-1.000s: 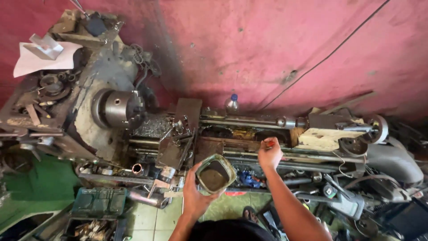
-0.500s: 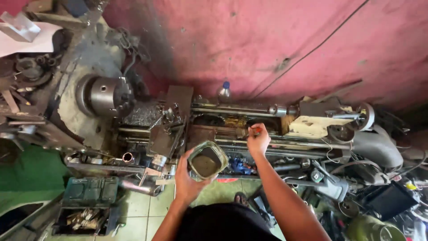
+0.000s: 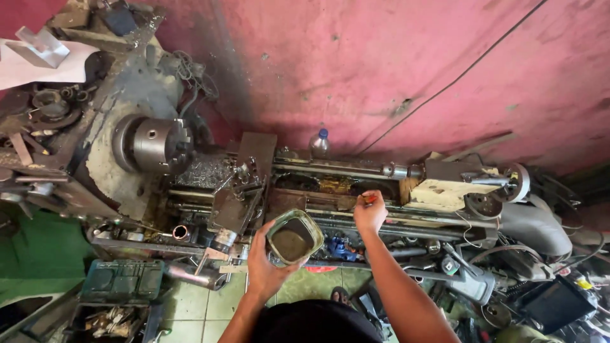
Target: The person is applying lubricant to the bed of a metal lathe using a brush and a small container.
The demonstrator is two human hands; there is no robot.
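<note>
Left hand [image 3: 265, 270]: bare, no glove, ring or watch to be seen.
Right hand [image 3: 370, 213]: bare as well, nothing worn at the wrist.
Forearms: both uncovered as far as they show, no sleeve or cuff reaching down.
Head: dark hair, seen from above at the bottom edge.
Foot: toes showing on the tiled floor, in open footwear, kind unclear.

lathe chuck [image 3: 155, 145]: dull grey metal | wall [image 3: 394, 70]: rough matt pink | bottle [image 3: 319, 143]: clear plastic
</note>
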